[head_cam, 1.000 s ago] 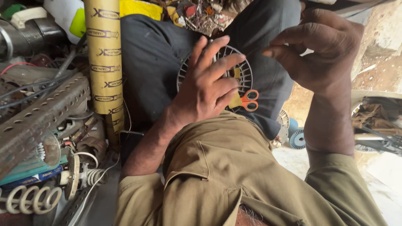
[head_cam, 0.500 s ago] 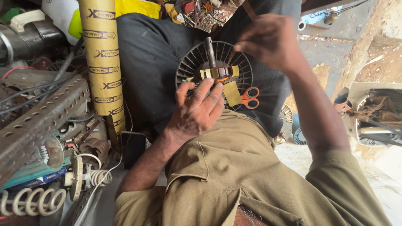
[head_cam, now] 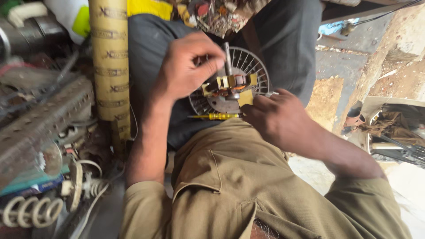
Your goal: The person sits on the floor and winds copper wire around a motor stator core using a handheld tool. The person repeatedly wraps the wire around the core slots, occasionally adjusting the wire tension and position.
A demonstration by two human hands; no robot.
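Fingers of my left grip (head_cam: 188,68) pinch together on the motor core (head_cam: 230,84). My right grip (head_cam: 276,119) rests curled just below it, beside the yellow screwdriver (head_cam: 214,117); clamped on anything, I cannot tell.

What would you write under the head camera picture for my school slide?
Left hand pinches at a small motor on a round fan grille; right hand rests by a yellow screwdriver.

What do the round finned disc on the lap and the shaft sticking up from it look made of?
Finned disc: grey metal, likely cast or pressed, dull matte with thin radial ribs. Shaft: steel by its look, a smooth grey rod with a faint sheen.
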